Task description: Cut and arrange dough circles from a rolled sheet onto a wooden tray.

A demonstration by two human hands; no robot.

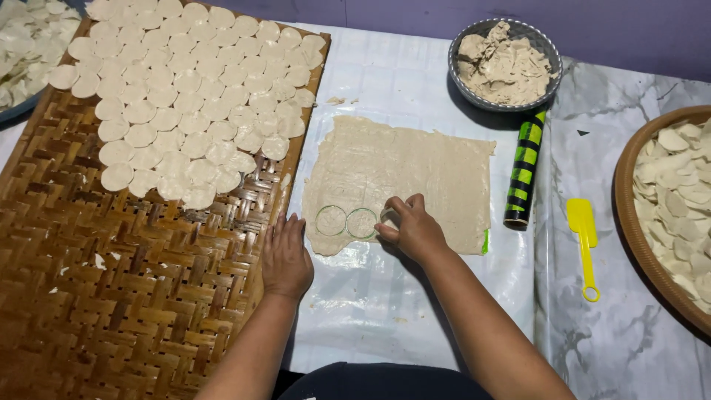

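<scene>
A flat sheet of beige dough [415,167] lies on a plastic-covered surface. Two green ring cutters [346,221] sit pressed into its near left corner. My right hand [411,226] is curled over a third round cutter just right of them, pressing on the dough. My left hand [285,255] rests flat, fingers together, on the plastic sheet at the edge of a woven bamboo tray [118,296]. Several cut dough rounds [192,96] cover the far half of that tray.
A grey bowl of dough scraps [505,65] stands at the back. A green-and-black striped rolling pin [524,167] lies right of the dough, a yellow spatula [583,241] beyond it. A round basket of dough pieces [674,207] sits at the right edge, another pile [26,41] at far left.
</scene>
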